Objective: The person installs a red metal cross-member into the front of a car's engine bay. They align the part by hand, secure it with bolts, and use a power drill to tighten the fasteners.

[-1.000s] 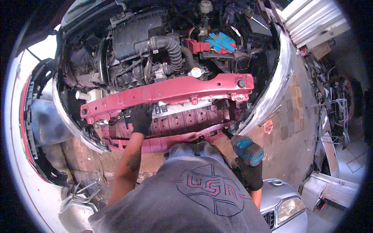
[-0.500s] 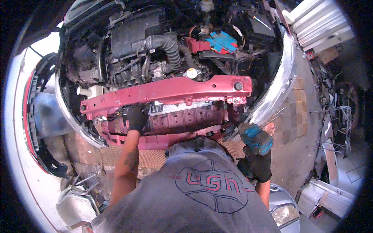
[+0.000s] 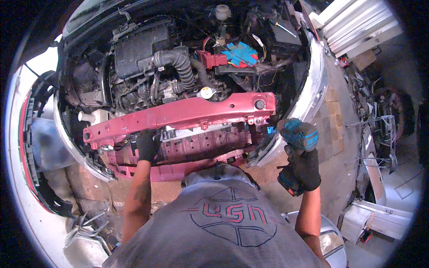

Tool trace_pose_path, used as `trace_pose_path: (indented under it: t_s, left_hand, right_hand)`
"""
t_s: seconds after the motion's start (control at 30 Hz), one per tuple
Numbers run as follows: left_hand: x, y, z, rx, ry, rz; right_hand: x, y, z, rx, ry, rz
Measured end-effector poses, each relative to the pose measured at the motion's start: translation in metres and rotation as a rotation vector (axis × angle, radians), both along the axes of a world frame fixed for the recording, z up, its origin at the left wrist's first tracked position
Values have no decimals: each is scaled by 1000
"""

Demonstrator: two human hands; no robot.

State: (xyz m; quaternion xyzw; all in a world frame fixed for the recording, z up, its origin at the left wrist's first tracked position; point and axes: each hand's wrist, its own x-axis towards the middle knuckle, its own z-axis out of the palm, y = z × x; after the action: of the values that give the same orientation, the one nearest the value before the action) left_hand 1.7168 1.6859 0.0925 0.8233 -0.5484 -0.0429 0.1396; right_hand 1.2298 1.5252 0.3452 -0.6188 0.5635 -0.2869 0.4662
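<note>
A dark red metal crossbar (image 3: 178, 112) spans the front of an open engine bay. My left hand (image 3: 147, 145), in a black glove, reaches in just under its left half; the fingertips are hidden beneath the bar, so their grip does not show. My right hand (image 3: 304, 169), also gloved in black, is closed round the handle of a blue and black cordless power driver (image 3: 300, 135). The driver is raised to the right of the bar's right end, apart from it. Below the bar sits a red lower panel (image 3: 201, 149) with rows of holes.
Behind the bar are a radiator cap (image 3: 206, 93), a ribbed air hose (image 3: 181, 67) and a black engine cover (image 3: 138, 47). A blue and red glove (image 3: 241, 54) and a screwdriver (image 3: 286, 29) lie on top. A bare metal fender edge (image 3: 315, 76) curves along the right.
My right hand has lifted the driver up and forward, beside the bar's right end. My left hand stays under the bar. The whole view has shifted a little.
</note>
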Motion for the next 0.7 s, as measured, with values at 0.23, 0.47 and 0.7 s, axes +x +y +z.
trace_pose_path:
  t_s: [0.23,0.47,0.7]
  left_hand:
    - [-9,3,5,-69,62,83]
    - [-14,0,11,-66,77,132]
    - [-3,12,-21,-158,-2,106]
  right_hand:
    - [22,-39,51,-184,153,144]
    - [40,-83,52,-160,256,295]
    - [53,-120,72,-144,397,537]
